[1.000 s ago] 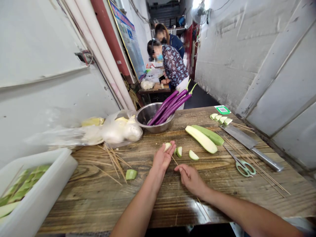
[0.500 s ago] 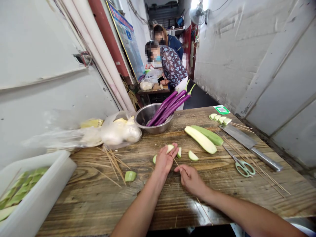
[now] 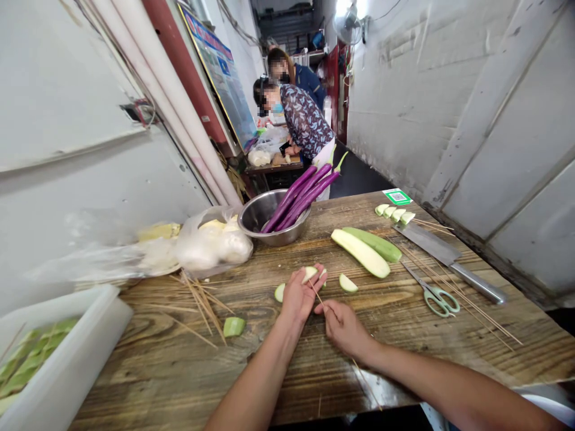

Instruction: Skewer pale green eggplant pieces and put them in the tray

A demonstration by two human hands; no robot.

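My left hand (image 3: 300, 293) is closed around a pale green zucchini slice (image 3: 309, 274) over the wooden table (image 3: 188, 371). Just to its right, my right hand (image 3: 344, 326) pinches a thin bamboo skewer (image 3: 318, 295) whose tip points at that slice. Loose zucchini slices lie close by: one at the left of my hand (image 3: 280, 292), one at the right (image 3: 347, 283), and one further left (image 3: 234, 326). Two long zucchini halves (image 3: 366, 248) lie beyond.
A steel bowl (image 3: 260, 215) holds purple eggplants (image 3: 303, 191). A cleaver (image 3: 449, 260), green scissors (image 3: 433, 296) and skewers (image 3: 467, 305) lie at the right. More skewers (image 3: 202, 302), a plastic bag (image 3: 211, 242) and a white tub (image 3: 67, 353) sit left. Two people work behind.
My left hand has picked up a slice and closed on it, and a slice now lies at its left. My right hand has brought the skewer closer to the held slice.
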